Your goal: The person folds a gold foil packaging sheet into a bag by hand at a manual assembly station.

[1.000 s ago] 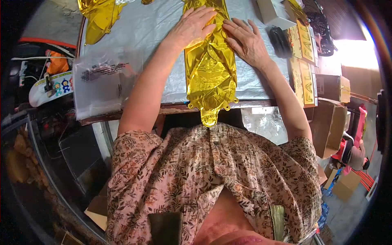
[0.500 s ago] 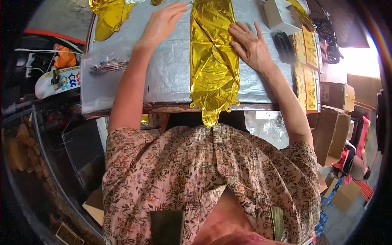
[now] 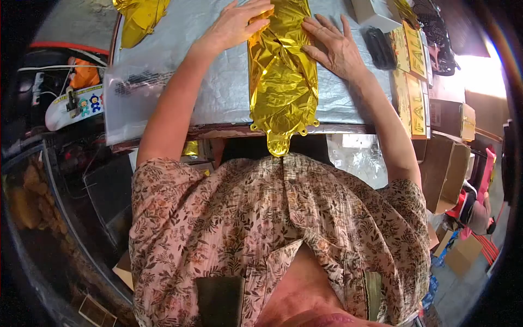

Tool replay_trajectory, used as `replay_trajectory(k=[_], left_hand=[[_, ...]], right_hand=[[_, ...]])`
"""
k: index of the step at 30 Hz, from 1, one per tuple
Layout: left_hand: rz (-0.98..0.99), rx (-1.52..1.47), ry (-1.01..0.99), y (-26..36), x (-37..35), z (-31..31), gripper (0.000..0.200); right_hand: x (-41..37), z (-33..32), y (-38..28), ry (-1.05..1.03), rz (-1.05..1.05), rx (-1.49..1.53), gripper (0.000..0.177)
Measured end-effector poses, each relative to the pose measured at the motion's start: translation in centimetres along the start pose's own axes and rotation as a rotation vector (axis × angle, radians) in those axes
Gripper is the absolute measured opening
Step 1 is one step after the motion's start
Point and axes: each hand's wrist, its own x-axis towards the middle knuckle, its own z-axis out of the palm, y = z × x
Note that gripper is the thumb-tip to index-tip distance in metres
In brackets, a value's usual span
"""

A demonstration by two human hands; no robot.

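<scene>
From my station, I'd press lightly and evenly on the gold foil [image 3: 283, 90] along the bench [image 3: 218, 101], the left hand [image 3: 234, 24] over its left side, fingers nearly together, the right hand [image 3: 338, 52] at its right edge, fingers apart.

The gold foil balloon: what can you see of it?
The gold foil balloon looks shiny, creased and flat, lying on the silver-covered table. Small tabs flank a narrow tail overhanging the near edge; the far end is out of view. The left hand touches one side, the right hand the other.
</scene>
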Motion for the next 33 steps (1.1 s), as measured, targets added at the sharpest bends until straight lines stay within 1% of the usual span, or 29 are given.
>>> replay_trajectory(k=[1, 2, 4, 5, 7, 11, 13, 14, 16, 19, 26, 28, 31, 33], left_hand=[[0.206, -0.167, 0.154, -0.7, -0.2, 0.2, 0.044], [0.207, -0.166, 0.153, -1.2, -1.0, -0.1, 0.044], [-0.126, 0.051, -0.047, 2.6, -1.8, -3.0, 0.035], [-0.118, 0.047, -0.053, 3.2, -2.8, -4.0, 0.035], [-0.164, 0.157, -0.162, 4.1, -4.9, -5.9, 0.035], [-0.186, 0.111, -0.174, 6.2, -6.8, -5.9, 0.033], [-0.15, 0.19, -0.253, 7.1, -6.3, -4.6, 0.031], [-0.149, 0.191, -0.251, 7.3, -6.2, -4.3, 0.031], [-0.04, 0.22, -0.207, 7.3, -6.0, -3.7, 0.027], [0.011, 0.287, -0.23, 7.3, -5.9, -3.6, 0.029], [0.023, 0.299, -0.295, 7.1, -5.6, -4.1, 0.036], [0.017, 0.233, -0.255, 7.0, -5.2, -3.9, 0.037], [-0.017, 0.198, -0.21, 7.1, -4.6, -3.3, 0.036], [-0.005, 0.218, -0.208, 6.4, -4.4, -2.9, 0.035]], right_hand=[[0.1, 0.0, 0.1, -0.006, -0.001, -0.007, 0.06], [0.0, 0.0, 0.1, -0.004, 0.0, -0.007, 0.06], [-0.1, -0.1, 0.0, -0.011, 0.017, 0.019, 0.061], [-0.2, -0.2, 0.0, -0.008, 0.028, 0.016, 0.061], [-0.2, -0.1, -0.1, -0.035, 0.041, 0.015, 0.061], [0.0, -0.3, -0.5, -0.06, 0.078, 0.072, 0.057], [-0.1, 0.0, -0.3, -0.054, 0.061, 0.055, 0.055], [-0.1, 0.0, -0.3, -0.047, 0.051, 0.035, 0.053], [-0.1, -0.1, -0.3, -0.058, 0.047, 0.016, 0.052], [-0.1, -0.1, -0.2, -0.071, 0.042, 0.0, 0.049], [-0.1, -0.1, -0.3, -0.055, 0.01, -0.059, 0.049], [0.0, -0.2, -0.5, -0.036, 0.006, -0.067, 0.05], [0.0, 0.1, -0.5, 0.006, 0.001, -0.061, 0.05], [0.0, 0.0, -0.5, 0.032, 0.001, -0.049, 0.05]])
